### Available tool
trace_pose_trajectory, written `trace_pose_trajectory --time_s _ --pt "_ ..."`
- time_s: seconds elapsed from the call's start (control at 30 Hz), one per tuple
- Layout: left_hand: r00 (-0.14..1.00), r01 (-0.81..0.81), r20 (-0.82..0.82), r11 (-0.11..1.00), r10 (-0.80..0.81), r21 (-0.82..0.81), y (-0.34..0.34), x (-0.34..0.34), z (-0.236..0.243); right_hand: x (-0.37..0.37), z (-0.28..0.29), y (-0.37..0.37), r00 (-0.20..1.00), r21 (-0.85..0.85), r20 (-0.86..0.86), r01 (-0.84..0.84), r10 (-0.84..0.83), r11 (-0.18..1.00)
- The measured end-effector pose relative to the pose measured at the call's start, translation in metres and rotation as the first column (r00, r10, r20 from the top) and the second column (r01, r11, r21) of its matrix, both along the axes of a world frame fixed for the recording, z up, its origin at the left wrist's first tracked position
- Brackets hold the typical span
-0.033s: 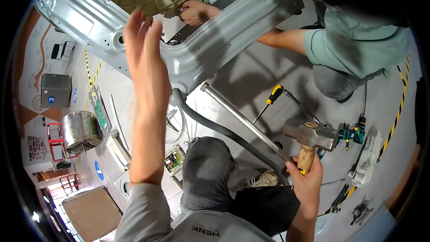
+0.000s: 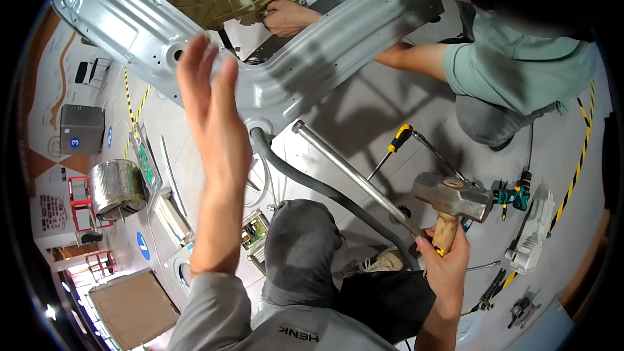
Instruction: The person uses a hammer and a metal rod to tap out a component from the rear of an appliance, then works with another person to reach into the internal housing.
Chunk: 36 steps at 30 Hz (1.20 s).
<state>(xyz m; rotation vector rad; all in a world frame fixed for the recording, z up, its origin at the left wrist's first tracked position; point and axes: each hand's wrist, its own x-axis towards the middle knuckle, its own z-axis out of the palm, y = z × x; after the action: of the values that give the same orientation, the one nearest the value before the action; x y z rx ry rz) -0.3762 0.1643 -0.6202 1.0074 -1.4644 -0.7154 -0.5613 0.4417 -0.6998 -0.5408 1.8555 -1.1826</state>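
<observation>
My left hand (image 2: 211,110) is raised, its fingers straight and apart, holding nothing. It hovers in front of the rim of a large grey sheet-metal appliance frame (image 2: 312,78) lying on the floor. My right hand (image 2: 447,268) is low on the right, gripping the wooden handle of a heavy steel hammer (image 2: 453,196) with the head up. A long metal rod (image 2: 351,172) and a grey hose (image 2: 312,182) run diagonally between my hands, above my bent knee (image 2: 299,247).
A co-worker in a green shirt (image 2: 520,58) crouches at the top right, one hand (image 2: 286,16) inside the frame. A yellow-and-black screwdriver (image 2: 398,140), a green tool (image 2: 513,195), a white plastic part (image 2: 533,231), a circuit board (image 2: 253,231) and a steel drum (image 2: 117,188) lie around.
</observation>
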Motion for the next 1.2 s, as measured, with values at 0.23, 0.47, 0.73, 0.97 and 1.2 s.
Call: trace_pose_trajectory --time_s 0.23,0.47,0.73,0.97,1.2 --pt "0.9 0.361 -0.431 0.675 -0.07 0.644 0.105 0.032 -0.061 0.014 0.005 -0.002 0.997 -0.043 0.054 -0.044 0.047 0.998" --pt "0.634 0.764 -0.744 0.32 -0.209 0.561 0.107 0.03 -0.064 0.028 0.011 0.0 0.996 -0.083 0.086 -0.026 0.033 0.996" --pt "0.661 0.743 -0.721 0.316 -0.208 0.591 0.109 0.045 -0.059 0.038 0.011 0.002 0.991 -0.067 0.121 -0.056 0.064 0.996" --pt "0.636 0.762 -0.741 0.323 -0.215 0.561 0.107 0.054 -0.059 0.043 0.012 -0.002 0.991 -0.063 0.086 -0.095 0.101 0.993" --pt "0.641 0.757 -0.734 0.343 -0.224 0.557 0.104 0.055 -0.062 0.045 0.01 -0.006 0.993 -0.06 0.05 -0.105 0.108 0.993"
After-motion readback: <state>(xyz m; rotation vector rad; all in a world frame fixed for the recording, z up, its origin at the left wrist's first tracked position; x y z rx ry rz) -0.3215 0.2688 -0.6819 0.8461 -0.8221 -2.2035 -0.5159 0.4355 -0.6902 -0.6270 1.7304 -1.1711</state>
